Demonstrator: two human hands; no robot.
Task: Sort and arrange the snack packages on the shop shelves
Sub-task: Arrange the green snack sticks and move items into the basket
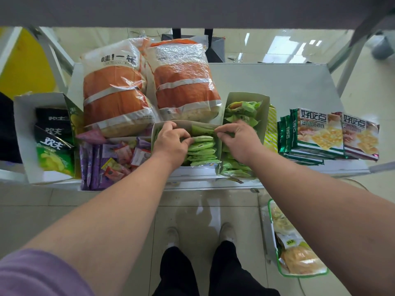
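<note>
We are reaching both forearms forward and down into an open cardboard box (pixel 159 127) on the white shelf (pixel 277 86). Our left hand (pixel 171 138) is curling its fingers round the near end of the green sachets (pixel 202 147), gripping the row from its left side. Our right hand (pixel 237 137) is pinching the top sachet's right edge between thumb and forefinger. The sachets are lying stacked edge-up in the box, their long axes running left to right between our two grips; print on them is too small to read.

Just right of the right hand, a second box (pixel 266 103) is holding more green packets. Further right, the biscuit packs (pixel 316 133) are lying flat, reading 好吃点. Beyond our fingers, two big orange bags (pixel 149 86) are lying lengthwise away from us, one marked 哇!一桶. Left of the left hand are purple packets (pixel 94 165), then dark chip bags (pixel 53 146) marked 欢天.
</note>
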